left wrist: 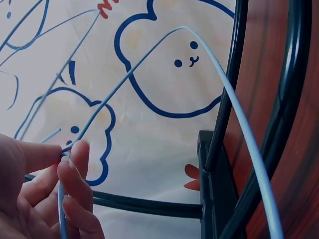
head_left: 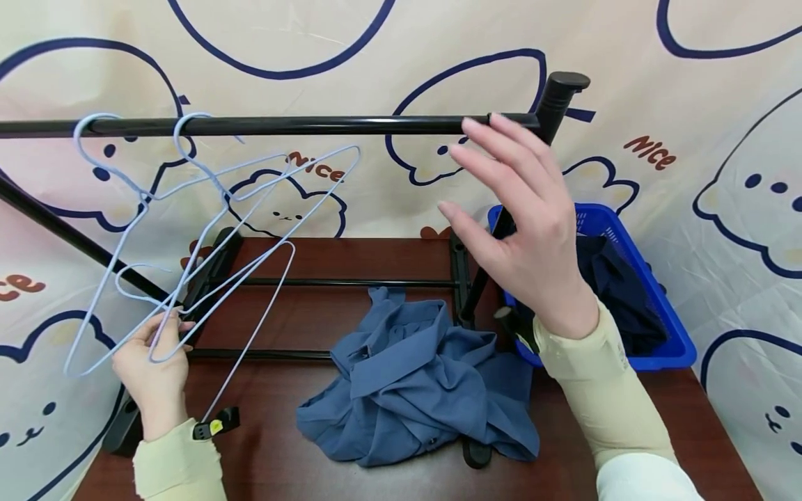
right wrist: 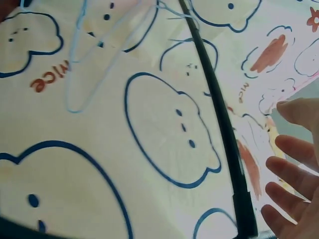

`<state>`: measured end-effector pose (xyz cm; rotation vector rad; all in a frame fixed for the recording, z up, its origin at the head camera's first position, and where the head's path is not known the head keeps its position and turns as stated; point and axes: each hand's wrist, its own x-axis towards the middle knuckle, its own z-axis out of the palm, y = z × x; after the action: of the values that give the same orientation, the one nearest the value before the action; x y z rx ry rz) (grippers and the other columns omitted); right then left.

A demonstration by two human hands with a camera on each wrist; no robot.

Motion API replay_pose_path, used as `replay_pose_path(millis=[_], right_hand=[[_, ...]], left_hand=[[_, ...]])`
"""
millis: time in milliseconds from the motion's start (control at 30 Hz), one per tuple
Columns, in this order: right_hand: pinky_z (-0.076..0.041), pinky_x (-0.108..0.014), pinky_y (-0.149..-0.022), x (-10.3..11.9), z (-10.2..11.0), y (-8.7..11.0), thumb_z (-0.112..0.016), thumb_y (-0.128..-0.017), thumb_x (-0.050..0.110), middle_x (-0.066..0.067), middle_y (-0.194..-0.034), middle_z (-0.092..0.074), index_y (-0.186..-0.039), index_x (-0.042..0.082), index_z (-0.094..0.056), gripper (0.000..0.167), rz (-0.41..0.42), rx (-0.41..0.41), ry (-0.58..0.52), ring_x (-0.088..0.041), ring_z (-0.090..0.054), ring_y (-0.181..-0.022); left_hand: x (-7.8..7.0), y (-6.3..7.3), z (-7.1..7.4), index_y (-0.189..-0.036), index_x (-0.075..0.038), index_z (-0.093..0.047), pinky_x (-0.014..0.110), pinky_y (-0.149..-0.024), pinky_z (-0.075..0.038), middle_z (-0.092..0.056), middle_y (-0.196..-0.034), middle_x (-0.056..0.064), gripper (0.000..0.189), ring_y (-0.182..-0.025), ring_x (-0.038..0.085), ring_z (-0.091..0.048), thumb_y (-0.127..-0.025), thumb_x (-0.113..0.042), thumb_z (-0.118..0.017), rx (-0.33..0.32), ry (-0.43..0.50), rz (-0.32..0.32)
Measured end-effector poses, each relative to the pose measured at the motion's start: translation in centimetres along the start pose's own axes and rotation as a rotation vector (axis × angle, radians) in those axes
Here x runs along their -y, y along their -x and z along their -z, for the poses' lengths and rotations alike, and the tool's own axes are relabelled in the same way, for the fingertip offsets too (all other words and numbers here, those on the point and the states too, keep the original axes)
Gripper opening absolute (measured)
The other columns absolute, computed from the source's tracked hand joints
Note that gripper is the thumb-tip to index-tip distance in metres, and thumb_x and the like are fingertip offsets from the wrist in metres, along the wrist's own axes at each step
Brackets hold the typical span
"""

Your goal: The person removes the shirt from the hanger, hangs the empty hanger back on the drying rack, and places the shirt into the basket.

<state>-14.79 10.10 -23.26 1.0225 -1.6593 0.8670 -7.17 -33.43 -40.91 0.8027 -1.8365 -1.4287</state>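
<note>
My left hand (head_left: 156,362) pinches a thin light-blue wire hanger (left wrist: 240,109) between thumb and fingers. In the left wrist view the hanger's long wire runs out to the right of the fingertips. Two more light-blue hangers, one with its hook here (head_left: 78,139), hang from the black rail (head_left: 332,126), just above the left hand. My right hand (head_left: 526,216) is raised by the rail's right end, fingers spread and holding nothing; I cannot tell if it touches the rail. A crumpled blue collared shirt (head_left: 407,390) lies below, between the hands.
A blue plastic basket (head_left: 670,341) with dark cloth (head_left: 617,292) in it stands at the right. The rack's black lower bars (head_left: 351,282) cross above the brown tabletop (head_left: 269,431). A printed curtain (head_left: 626,56) hangs behind.
</note>
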Motion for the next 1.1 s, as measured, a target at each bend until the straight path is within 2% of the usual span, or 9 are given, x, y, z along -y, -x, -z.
replay_pose_path(millis=[133, 300, 400, 533, 700, 800, 900, 1000, 1100], right_hand=[[-0.031, -0.047, -0.114, -0.7, -0.6, -2.1, -0.079, -0.087, 0.012, -0.02, -0.136, -0.062, -0.125, -0.004, -0.069, 0.042, 0.044, 0.014, 0.042, -0.033, -0.047, -0.137], [-0.026, -0.04, -0.117, -1.8, -1.7, -3.6, -0.072, -0.097, 0.023, -0.018, -0.137, -0.061, -0.13, -0.001, -0.067, 0.041, 0.022, 0.102, 0.148, -0.03, -0.045, -0.138], [-0.031, -0.038, -0.111, -2.2, -2.9, -3.8, -0.063, -0.103, 0.032, -0.013, -0.13, -0.067, -0.129, 0.004, -0.07, 0.04, -0.005, 0.136, 0.242, -0.027, -0.054, -0.129], [-0.035, -0.039, -0.099, -2.3, -4.2, -3.5, -0.056, -0.106, 0.037, -0.006, -0.118, -0.073, -0.126, 0.009, -0.074, 0.038, -0.033, 0.109, 0.324, -0.023, -0.063, -0.109], [-0.034, -0.04, -0.097, -2.3, -4.7, -3.4, -0.056, -0.106, 0.036, -0.005, -0.113, -0.074, -0.123, 0.01, -0.075, 0.036, -0.033, 0.071, 0.33, -0.023, -0.063, -0.102], [-0.034, -0.04, -0.097, -2.3, -4.7, -3.4, -0.057, -0.106, 0.034, -0.005, -0.112, -0.074, -0.124, 0.01, -0.075, 0.035, -0.035, 0.067, 0.331, -0.023, -0.062, -0.102], [-0.034, -0.041, -0.097, -2.3, -4.8, -3.3, -0.058, -0.105, 0.032, -0.005, -0.112, -0.075, -0.123, 0.01, -0.076, 0.033, -0.041, 0.061, 0.334, -0.023, -0.062, -0.101], [-0.033, -0.041, -0.097, -2.3, -4.8, -3.2, -0.058, -0.105, 0.033, -0.005, -0.112, -0.074, -0.123, 0.01, -0.076, 0.034, -0.045, 0.056, 0.336, -0.024, -0.061, -0.102], [-0.033, -0.041, -0.097, -2.4, -4.7, -3.2, -0.056, -0.106, 0.034, -0.005, -0.111, -0.074, -0.122, 0.011, -0.076, 0.035, -0.049, 0.045, 0.335, -0.024, -0.061, -0.102]], left_hand=[[0.2, 0.1, 0.3, -0.091, -0.015, -0.079, 0.013, -0.045, -0.038, -0.069, -0.066, -0.014, 0.009, -0.044, 0.002, -0.053, -0.096, -0.019, -0.073, -0.017, 0.075, 0.008], [0.5, -0.1, 0.7, -0.092, -0.012, -0.08, 0.013, -0.046, -0.039, -0.07, -0.067, -0.011, 0.01, -0.046, 0.004, -0.054, -0.096, -0.011, -0.071, -0.027, 0.14, 0.023], [0.7, -0.1, 0.9, -0.094, -0.011, -0.08, 0.012, -0.046, -0.038, -0.07, -0.067, -0.013, 0.012, -0.047, 0.002, -0.054, -0.096, -0.007, -0.069, -0.032, 0.107, 0.003], [1.0, -0.2, 0.9, -0.092, -0.01, -0.08, 0.013, -0.046, -0.037, -0.07, -0.066, -0.012, 0.01, -0.048, 0.001, -0.055, -0.096, -0.009, -0.07, -0.036, 0.113, -0.023], [1.1, -0.3, 0.7, -0.093, -0.011, -0.08, 0.012, -0.047, -0.041, -0.071, -0.067, -0.007, 0.008, -0.046, 0.004, -0.057, -0.095, -0.011, -0.073, -0.04, 0.231, -0.002], [1.0, -0.2, 0.5, -0.092, -0.013, -0.079, 0.012, -0.048, -0.039, -0.071, -0.068, -0.01, 0.01, -0.049, 0.003, -0.056, -0.096, -0.01, -0.071, -0.054, 0.178, -0.035], [0.8, 0.0, 0.3, -0.091, -0.009, -0.08, 0.012, -0.05, -0.038, -0.071, -0.068, -0.01, 0.009, -0.055, 0.003, -0.057, -0.095, -0.008, -0.072, -0.066, 0.156, -0.055], [0.8, 0.1, 0.2, -0.094, -0.002, -0.079, 0.011, -0.053, -0.042, -0.071, -0.069, -0.008, 0.008, -0.06, 0.004, -0.06, -0.094, -0.007, -0.073, -0.06, 0.185, -0.053], [0.8, 0.2, 0.1, -0.099, 0.002, -0.078, 0.012, -0.054, -0.046, -0.072, -0.071, -0.008, 0.012, -0.064, 0.005, -0.062, -0.094, -0.009, -0.073, -0.042, 0.173, -0.062]])
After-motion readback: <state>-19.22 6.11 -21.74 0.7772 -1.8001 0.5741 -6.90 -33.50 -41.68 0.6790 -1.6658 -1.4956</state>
